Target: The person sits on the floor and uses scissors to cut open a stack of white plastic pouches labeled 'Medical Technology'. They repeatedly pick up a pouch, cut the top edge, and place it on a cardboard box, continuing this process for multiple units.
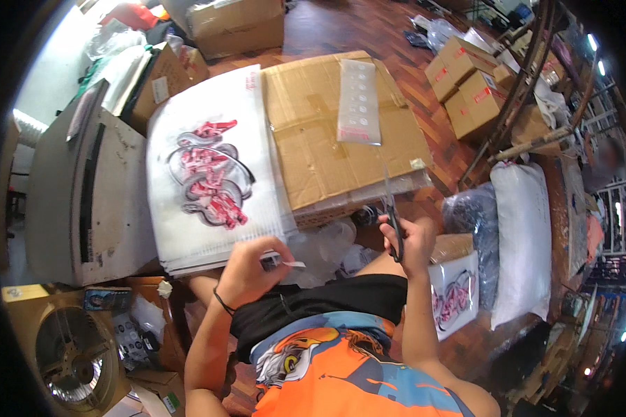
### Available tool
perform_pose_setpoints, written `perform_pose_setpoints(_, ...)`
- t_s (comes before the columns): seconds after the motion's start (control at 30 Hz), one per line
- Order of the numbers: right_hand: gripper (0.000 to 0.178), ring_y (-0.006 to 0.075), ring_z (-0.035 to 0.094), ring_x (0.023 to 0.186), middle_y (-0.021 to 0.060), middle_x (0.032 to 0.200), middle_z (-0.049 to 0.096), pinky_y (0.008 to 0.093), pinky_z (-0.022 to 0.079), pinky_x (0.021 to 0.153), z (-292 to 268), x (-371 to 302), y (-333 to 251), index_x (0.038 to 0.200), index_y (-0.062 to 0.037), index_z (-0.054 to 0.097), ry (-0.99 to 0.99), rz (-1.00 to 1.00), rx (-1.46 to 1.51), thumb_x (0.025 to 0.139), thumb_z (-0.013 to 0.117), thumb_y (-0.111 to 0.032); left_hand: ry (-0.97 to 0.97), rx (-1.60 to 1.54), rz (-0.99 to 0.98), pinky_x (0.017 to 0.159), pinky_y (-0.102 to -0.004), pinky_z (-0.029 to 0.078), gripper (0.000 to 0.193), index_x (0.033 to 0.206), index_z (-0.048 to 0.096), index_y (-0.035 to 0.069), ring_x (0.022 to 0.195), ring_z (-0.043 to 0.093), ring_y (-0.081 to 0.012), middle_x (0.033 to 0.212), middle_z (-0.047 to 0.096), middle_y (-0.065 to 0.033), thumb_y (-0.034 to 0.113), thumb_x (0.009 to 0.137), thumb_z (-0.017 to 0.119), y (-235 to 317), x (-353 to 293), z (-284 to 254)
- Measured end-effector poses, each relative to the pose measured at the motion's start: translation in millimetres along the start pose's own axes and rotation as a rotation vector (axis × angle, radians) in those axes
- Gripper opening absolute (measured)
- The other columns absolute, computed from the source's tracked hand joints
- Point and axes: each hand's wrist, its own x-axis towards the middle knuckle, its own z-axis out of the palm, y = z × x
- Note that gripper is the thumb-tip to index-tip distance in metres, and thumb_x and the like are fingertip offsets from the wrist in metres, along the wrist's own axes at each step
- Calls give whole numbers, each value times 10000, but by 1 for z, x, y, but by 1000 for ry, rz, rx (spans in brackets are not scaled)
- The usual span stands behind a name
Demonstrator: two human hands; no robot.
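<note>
In my right hand (416, 244) is a pair of scissors (396, 233). My fingers are around its black handles, and the thin blades point away from me toward the cardboard. My left hand (252, 270) is curled closed in front of my lap. A small white strip (293, 264) sticks out from its fingers, beside something dark that I cannot make out. Just beyond that hand lies a stack of white plastic bags (209, 90) printed in red and black. To its right, a frosted clear pouch (359, 104) rests on a large cardboard box (306, 153).
A grey panel (122, 187) stands at the left, above a fan-like unit (69, 347). Taped cartons (469, 87) sit on the parquet floor at far right. Nearer, there is a long white sack (522, 243) and another printed bag (455, 295). Crumpled clear plastic (323, 247) lies before my lap.
</note>
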Motion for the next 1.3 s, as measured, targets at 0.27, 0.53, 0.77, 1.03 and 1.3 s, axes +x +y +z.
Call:
perform_pose_setpoints(0.27, 274, 52, 556, 540, -25, 636, 593, 199, 433, 483, 1, 7, 59, 1067, 5, 722, 259, -17, 72, 932, 774, -227, 283, -90, -41, 678, -222, 555, 352, 1176, 691, -10, 856, 652, -58, 998, 691, -26, -82, 834, 727, 46, 34, -146)
perform_pose_setpoints(0.53, 373, 175, 705, 666, 70, 746, 729, 336, 516, 620, -13, -9, 67, 1140, -41, 740, 387, -65, -595, 912, 766, -336, 922, 49, -27, 843, -243, 522, 126, 1001, 740, 0, 913, 682, -104, 948, 744, -33, 91, 914, 741, 58, 85, -334)
perform_pose_setpoints(0.77, 380, 173, 692, 681, 108, 746, 715, 324, 517, 631, -16, 7, 101, 1125, 7, 727, 399, -116, -512, 891, 796, -284, 1221, 9, -139, 825, -227, 506, 240, 1066, 773, 17, 908, 689, -121, 1010, 766, -60, 138, 860, 796, -16, 82, -450)
perform_pose_setpoints(1.03, 341, 147, 645, 579, 71, 641, 665, 322, 462, 539, -21, 23, 118, 1059, -9, 741, 387, -111, -354, 882, 804, -293, 1308, 164, -268, 771, -219, 532, 179, 990, 791, 34, 896, 703, -100, 958, 777, -55, 104, 827, 810, -26, 89, -422)
perform_pose_setpoints(1.3, 375, 311, 717, 675, 167, 736, 711, 398, 511, 601, -11, 14, 96, 1088, -58, 749, 380, -57, -566, 869, 797, -359, 1320, 890, -633, 1043, -658, 358, 253, 1066, 768, 273, 1125, 657, -221, 1109, 740, 22, 376, 836, 774, -35, 71, -419)
